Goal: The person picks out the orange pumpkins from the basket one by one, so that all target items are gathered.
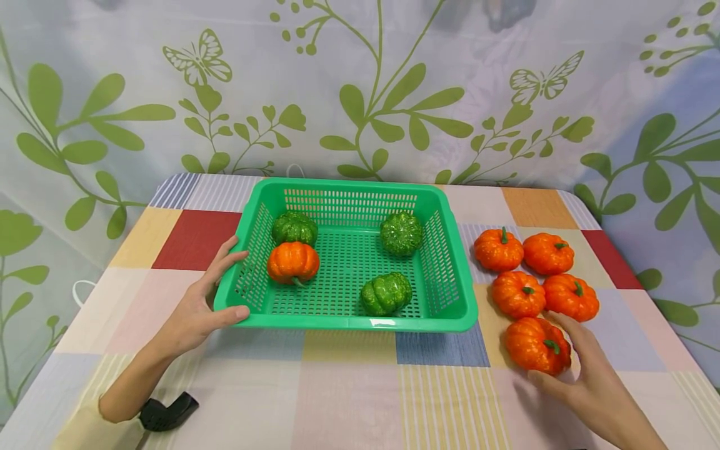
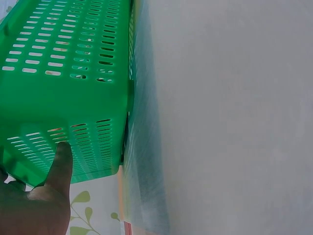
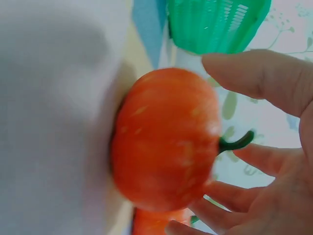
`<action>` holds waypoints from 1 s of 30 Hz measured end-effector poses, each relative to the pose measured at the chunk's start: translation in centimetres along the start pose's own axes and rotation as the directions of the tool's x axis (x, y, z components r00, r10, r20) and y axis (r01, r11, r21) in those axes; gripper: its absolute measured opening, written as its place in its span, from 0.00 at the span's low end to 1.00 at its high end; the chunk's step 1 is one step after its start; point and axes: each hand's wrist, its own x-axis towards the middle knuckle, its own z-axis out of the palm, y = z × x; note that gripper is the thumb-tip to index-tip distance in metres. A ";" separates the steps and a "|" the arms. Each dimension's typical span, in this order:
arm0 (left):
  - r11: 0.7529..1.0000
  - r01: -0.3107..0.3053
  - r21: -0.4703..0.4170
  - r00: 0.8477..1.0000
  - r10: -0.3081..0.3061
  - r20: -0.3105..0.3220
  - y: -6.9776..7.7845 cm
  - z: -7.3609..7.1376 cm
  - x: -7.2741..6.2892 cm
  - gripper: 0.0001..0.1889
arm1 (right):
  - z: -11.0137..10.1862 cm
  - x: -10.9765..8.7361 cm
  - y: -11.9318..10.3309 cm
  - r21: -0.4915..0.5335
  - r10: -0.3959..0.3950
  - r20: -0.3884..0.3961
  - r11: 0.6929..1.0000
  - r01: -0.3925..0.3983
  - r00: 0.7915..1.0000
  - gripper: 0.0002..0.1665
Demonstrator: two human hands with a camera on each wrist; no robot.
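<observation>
A green plastic basket [image 1: 349, 322] stands on the table with three green pumpkins and one orange pumpkin [image 1: 292, 262] inside. My left hand [image 1: 194, 315] grips its front left corner, thumb on the front rim and fingers over the left rim. In the left wrist view one finger [image 2: 61, 164] lies along the basket's outer wall. My right hand [image 1: 590, 369] curves loosely around the nearest orange pumpkin [image 1: 537, 345] on the right. In the right wrist view, a gap shows between the thumb [image 3: 254, 73] and this pumpkin, whose green stem points toward the palm.
Several more orange pumpkins [image 1: 517, 294] sit close together behind the one at my right hand. A black curved object [image 1: 169, 412] shows beside the left wrist. The table wears a patchwork cloth [image 1: 349, 400], and a leaf-patterned curtain [image 1: 320, 81] hangs behind it.
</observation>
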 end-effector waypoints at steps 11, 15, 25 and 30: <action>1.000 -0.003 -0.013 1.000 0.003 0.001 0.1 0.0 0.0 0.41 | -0.9 0.0 -4.5 -0.040 -0.110 -0.171 0.994 0.105 0.979 0.52; 1.000 -0.010 -0.002 1.000 0.010 -0.003 0.1 -0.1 0.0 0.41 | -0.9 0.2 -6.8 0.021 -0.146 -0.184 0.988 0.152 0.972 0.48; 1.000 -0.016 0.000 1.000 0.016 -0.007 0.1 -0.1 -0.1 0.41 | 0.8 1.2 -11.3 0.194 -0.206 -0.145 0.953 0.232 0.968 0.44; 1.000 -0.017 -0.002 1.000 0.017 -0.001 0.1 0.0 0.0 0.41 | 1.6 2.1 -12.9 0.217 -0.270 -0.137 0.931 0.295 0.953 0.44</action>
